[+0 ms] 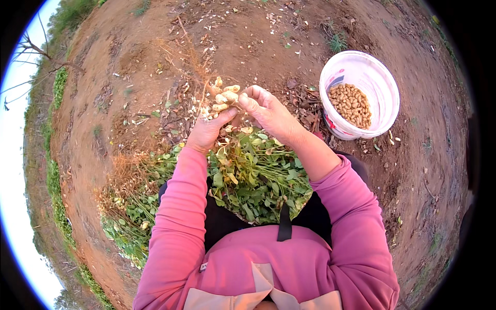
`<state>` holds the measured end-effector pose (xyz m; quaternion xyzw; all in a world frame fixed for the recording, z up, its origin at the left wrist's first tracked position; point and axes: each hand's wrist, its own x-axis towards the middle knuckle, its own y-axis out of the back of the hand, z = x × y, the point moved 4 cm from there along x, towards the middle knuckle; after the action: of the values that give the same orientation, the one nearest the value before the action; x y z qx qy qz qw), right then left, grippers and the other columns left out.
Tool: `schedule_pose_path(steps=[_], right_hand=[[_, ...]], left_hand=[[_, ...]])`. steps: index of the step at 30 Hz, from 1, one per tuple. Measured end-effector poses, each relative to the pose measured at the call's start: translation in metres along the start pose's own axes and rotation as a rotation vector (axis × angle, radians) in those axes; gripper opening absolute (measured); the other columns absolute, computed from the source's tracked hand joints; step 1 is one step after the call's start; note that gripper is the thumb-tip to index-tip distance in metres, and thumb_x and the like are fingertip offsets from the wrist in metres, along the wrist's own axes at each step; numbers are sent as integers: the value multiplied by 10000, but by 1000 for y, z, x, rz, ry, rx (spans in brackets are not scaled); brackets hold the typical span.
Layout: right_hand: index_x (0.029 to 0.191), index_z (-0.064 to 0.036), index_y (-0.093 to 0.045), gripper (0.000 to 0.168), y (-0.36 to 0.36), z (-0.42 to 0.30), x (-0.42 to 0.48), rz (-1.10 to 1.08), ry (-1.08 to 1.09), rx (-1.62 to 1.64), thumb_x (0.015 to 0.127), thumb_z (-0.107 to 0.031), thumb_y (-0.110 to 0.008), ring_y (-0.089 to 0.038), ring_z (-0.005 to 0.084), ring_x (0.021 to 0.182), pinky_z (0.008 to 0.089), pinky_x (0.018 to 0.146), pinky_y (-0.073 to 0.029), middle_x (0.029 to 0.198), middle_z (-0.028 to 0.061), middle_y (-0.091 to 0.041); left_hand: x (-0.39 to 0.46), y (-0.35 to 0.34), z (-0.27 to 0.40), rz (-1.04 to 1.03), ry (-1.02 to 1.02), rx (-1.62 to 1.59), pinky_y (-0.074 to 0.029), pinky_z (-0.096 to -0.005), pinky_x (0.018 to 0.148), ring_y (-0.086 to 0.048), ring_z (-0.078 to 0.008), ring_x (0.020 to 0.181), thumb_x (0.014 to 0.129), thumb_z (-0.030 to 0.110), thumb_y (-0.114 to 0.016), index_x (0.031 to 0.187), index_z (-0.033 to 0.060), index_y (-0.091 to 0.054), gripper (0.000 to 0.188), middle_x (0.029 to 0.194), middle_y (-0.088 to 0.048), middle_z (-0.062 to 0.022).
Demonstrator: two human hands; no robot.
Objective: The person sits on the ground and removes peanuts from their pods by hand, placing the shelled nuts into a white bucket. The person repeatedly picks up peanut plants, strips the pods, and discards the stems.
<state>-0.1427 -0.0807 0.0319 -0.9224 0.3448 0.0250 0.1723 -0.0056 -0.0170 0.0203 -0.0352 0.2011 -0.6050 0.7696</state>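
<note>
My left hand is closed around the stems of an uprooted peanut plant, below its thin brown roots. A cluster of pale peanut pods stands out above the left thumb. The thumb and forefinger of my right hand pinch at the right side of this cluster; whether a pod is between them is hidden. Leafy green peanut plants lie in front of me, between my legs and under my forearms. Up and to the right stands a white plastic bucket, partly filled with picked peanuts.
More peanut plants are heaped at my left, with roots outward. Dry leaves and husk bits litter the brown soil. A few loose pods lie beside the bucket. Bare branches show at the far left.
</note>
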Motion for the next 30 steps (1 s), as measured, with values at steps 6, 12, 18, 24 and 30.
schedule_pose_path(steps=[6,12,18,24,30], right_hand=[[980,-47,-478,235,12,2,-2,167,40,194,963,-277,-521,-484,66,648,234,582,-421,798,14,-542],[792,-107,-425,174,57,-9,9,299,42,613,949,-181,-427,-347,69,503,229,442,-266,668,-11,-443],[916,-121,-527,99,13,14,4,23,-113,313,944,-215,-543,-400,43,557,189,456,-284,717,-33,-507],[1293,-22,-456,404,-20,-14,-9,-115,246,100,950,-208,-560,-574,107,686,257,636,-477,830,35,-626],[998,-82,-576,231,-4,-22,-11,217,541,-886,896,-286,-606,-644,196,699,327,588,-502,761,61,-638]], left_hand=[[0,-2,-9,-105,80,10,-484,-282,671,-578,-121,736,862,112,-655,1110,38,-595,265,902,-628,-14],[-6,6,-3,-412,-74,-341,-471,-359,682,-555,-189,659,860,171,-605,1023,-9,-565,246,748,-585,-80],[-4,-1,13,-481,-162,-244,-401,-342,680,-467,-172,537,825,377,-613,812,82,-513,312,573,-480,-19],[-10,7,12,-350,-120,-181,-378,-303,586,-468,-161,535,829,363,-583,826,62,-515,309,599,-485,-33],[-11,17,-2,-278,19,-70,-417,-324,631,-511,-169,618,811,332,-637,917,35,-557,326,680,-539,-45]])
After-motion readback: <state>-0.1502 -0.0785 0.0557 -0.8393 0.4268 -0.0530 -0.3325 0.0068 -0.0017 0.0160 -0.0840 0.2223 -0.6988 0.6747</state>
